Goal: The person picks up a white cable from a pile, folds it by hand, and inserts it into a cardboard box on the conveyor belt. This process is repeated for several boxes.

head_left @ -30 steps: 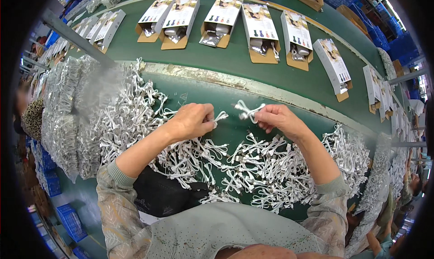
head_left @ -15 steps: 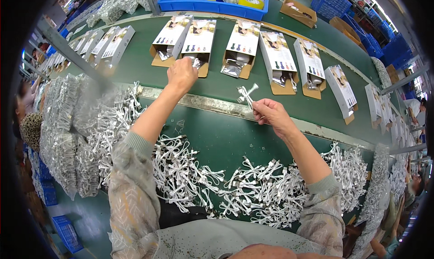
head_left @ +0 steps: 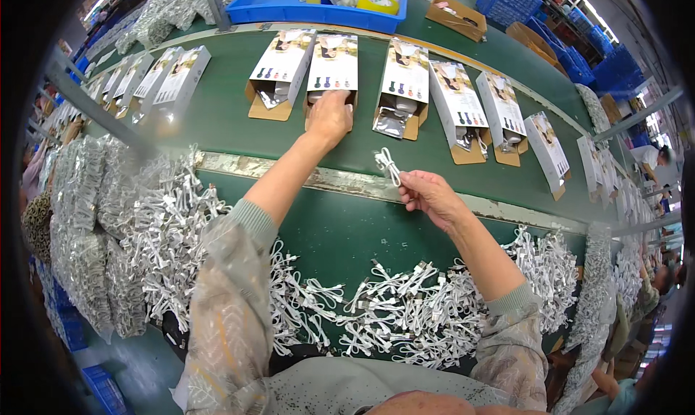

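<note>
My left hand (head_left: 330, 119) reaches into the open lower end of a white printed box (head_left: 333, 60). Its fingertips are hidden inside the box, so I cannot see what they hold. My right hand (head_left: 433, 196) pinches a bundled white cable (head_left: 387, 166) by one end, above the metal strip along the belt. Immediately right of the left hand lies another open box (head_left: 407, 64) with a silver pouch (head_left: 392, 119) showing in its mouth. To the left lies a similar box (head_left: 284, 64), its brown flap folded out.
Heaps of bundled white cables (head_left: 427, 313) cover the near table (head_left: 347, 234). Clear bags of cables (head_left: 79, 190) are stacked at left. More boxes (head_left: 499, 100) line the green belt (head_left: 239, 118). Beyond it stand a blue tray (head_left: 289, 13) and a cardboard tray (head_left: 455, 17). Metal posts (head_left: 90, 96) rise at both sides.
My left hand has moved right, and its fingers have gone into the box opening. The cable in my right hand has turned, its loop now pointing up. The whole view has shifted slightly.
</note>
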Available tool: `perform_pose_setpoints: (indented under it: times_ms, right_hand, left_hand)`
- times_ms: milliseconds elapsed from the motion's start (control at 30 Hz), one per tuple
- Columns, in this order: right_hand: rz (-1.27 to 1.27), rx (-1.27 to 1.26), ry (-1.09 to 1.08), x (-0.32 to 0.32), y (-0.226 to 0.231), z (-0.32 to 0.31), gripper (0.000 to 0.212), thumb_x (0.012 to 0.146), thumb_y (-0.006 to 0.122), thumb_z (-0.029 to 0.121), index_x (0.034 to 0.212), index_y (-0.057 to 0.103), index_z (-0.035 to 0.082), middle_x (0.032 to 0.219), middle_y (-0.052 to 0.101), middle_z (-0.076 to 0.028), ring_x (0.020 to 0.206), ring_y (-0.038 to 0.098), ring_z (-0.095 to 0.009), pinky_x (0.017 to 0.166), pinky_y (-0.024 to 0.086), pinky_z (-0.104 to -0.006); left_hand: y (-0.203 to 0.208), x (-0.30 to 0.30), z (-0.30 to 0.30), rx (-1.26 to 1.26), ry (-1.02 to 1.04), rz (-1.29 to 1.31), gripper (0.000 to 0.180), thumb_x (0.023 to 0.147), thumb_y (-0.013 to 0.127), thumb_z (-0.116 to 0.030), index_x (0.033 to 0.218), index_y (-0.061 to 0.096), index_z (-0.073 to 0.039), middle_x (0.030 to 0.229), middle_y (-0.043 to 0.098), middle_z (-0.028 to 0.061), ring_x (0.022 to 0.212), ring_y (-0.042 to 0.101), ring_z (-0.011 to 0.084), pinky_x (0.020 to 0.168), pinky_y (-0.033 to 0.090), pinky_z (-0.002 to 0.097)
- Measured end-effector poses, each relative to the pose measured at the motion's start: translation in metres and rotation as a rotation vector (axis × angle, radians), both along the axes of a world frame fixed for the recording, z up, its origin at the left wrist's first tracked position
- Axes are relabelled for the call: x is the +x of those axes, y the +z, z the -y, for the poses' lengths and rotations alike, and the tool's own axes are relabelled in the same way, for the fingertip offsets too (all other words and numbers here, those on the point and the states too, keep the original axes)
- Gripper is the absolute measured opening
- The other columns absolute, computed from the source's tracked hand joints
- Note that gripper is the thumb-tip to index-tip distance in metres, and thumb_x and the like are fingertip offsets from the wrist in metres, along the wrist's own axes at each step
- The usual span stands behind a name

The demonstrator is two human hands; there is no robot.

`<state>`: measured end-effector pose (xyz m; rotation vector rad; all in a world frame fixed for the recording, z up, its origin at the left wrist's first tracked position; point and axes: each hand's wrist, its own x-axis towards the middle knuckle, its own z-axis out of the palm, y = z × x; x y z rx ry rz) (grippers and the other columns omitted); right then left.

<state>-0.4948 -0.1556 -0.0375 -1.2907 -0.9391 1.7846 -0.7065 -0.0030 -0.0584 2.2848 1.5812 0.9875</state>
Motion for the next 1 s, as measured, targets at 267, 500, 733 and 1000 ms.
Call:
perform_pose_setpoints:
  times_ms: [267,500,733,1000]
  right_hand:
    - [-0.164,-0.011,-0.020,0.028,0.019,0.025,0.020,0.091,0.059,0.027,0.088,0.056,0.007,0.077,0.058,0.002,0.065,0.055,-0.005,0.057,0.047,-0.0181]
    - [-0.033,0.024,-0.189,0.029,0.052,0.059,0.022,0.087,0.064,0.024,0.092,0.058,0.004,0.083,0.062,-0.004,0.071,0.061,-0.010,0.061,0.051,-0.0198]
    - [0.068,-0.063,-0.119,0.069,0.095,0.060,0.018,0.083,0.067,0.019,0.084,0.060,0.002,0.076,0.063,-0.005,0.062,0.059,-0.009,0.057,0.051,-0.0208]
    - [0.415,0.019,0.082,0.118,0.106,0.077,0.020,0.078,0.068,0.017,0.077,0.062,-0.002,0.069,0.062,-0.008,0.055,0.058,-0.011,0.049,0.049,-0.0245]
  left_hand:
    - [0.029,0.043,0.103,-0.960,-0.536,0.785,0.064,0.074,0.069,-0.005,0.128,0.039,0.011,0.105,0.063,0.0172,0.091,0.062,0.0183,0.079,0.050,0.0294]
    - [0.058,0.064,0.147,-0.652,-0.378,0.545,0.044,0.074,0.065,-0.006,0.115,0.054,0.006,0.085,0.069,0.0140,0.078,0.064,0.0165,0.071,0.050,0.0289]
    - [0.086,0.101,0.166,-0.281,-0.303,0.436,0.025,0.076,0.064,-0.005,0.100,0.061,0.002,0.082,0.068,0.0153,0.077,0.068,0.0222,0.068,0.052,0.0312]
    - [0.092,0.112,0.116,-0.077,0.024,0.302,0.014,0.079,0.059,-0.009,0.093,0.061,-0.010,0.077,0.065,0.0130,0.072,0.063,0.0322,0.066,0.049,0.0419]
